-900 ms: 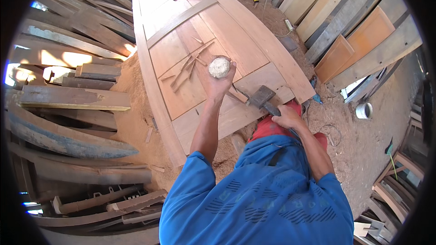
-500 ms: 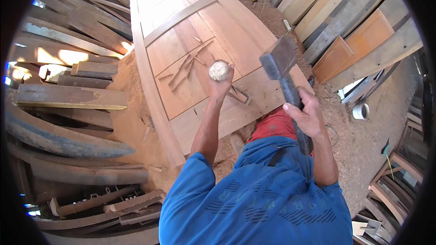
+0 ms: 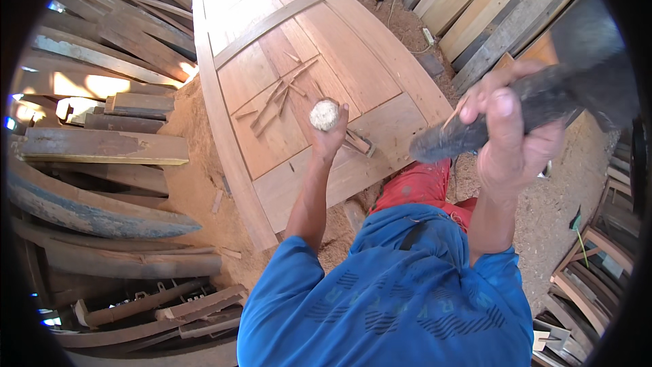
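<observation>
Dark mallet (image 3: 564, 88) clenched in right hand (image 3: 519, 143), long axis slanting up-right, head beyond the right edge of the door (image 3: 278, 204), well right of the white-topped handle (image 3: 324, 115) that left hand (image 3: 331, 134), fingers wrapped, holds near the door's near edge.

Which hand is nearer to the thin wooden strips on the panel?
Left. The left hand is just right of the strips; the right hand, holding a mallet, is much farther right.
</observation>
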A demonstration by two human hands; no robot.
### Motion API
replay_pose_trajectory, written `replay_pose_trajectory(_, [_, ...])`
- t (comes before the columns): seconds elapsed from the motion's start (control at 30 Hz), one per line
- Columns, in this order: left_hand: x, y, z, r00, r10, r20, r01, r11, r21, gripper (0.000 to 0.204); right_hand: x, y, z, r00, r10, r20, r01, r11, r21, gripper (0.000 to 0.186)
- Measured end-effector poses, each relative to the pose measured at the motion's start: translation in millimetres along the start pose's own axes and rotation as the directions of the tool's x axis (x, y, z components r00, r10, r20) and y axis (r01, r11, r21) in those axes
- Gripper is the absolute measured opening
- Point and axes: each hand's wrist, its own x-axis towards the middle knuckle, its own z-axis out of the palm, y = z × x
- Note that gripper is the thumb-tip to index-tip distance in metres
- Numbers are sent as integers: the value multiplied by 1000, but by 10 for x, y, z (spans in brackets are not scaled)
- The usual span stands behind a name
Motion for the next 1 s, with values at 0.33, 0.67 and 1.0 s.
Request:
replay_pose_trajectory(0.33, [-102,-231,-6,997,-53,-47,55,998,25,16,696,95,481,965,-255,55,254,967,27,11])
replay_pose_trajectory(0.67, [-134,-78,69,1000,26,-3,-26,998,62,26,-190,1000,184,424,720,549,186,524,-831,25])
replay_pose_trajectory(1.0, [-423,378,153,914,283,292,-257,958,-125,20,-1407,1529,-650,221,956,194,-796,292,-531,30])
